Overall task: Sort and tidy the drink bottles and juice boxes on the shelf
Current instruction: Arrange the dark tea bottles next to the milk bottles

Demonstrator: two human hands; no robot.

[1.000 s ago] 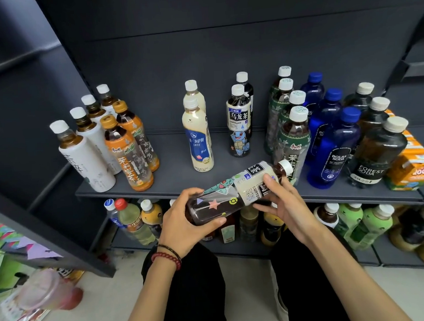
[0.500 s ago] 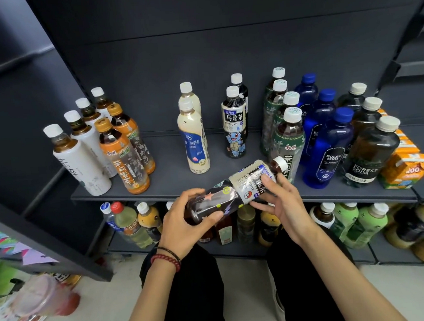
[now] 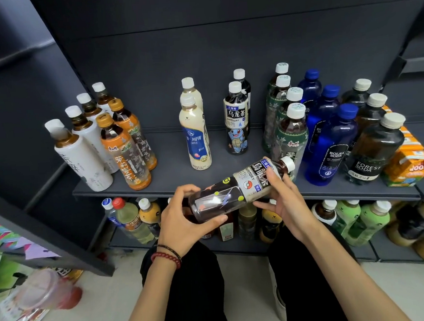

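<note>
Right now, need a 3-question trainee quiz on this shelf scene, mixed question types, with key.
1. Multiple choice: how does the oolong tea bottle lie?
A. standing upright
B. roughly on its side, cap toward the right
C. upside down, cap pointing at the floor
2. True or false: both the left hand and the right hand hold that bottle.
3. Fill the gap: the orange juice boxes sit at the ___ end of the upper shelf.
Key: 1 B; 2 true; 3 right.
</note>
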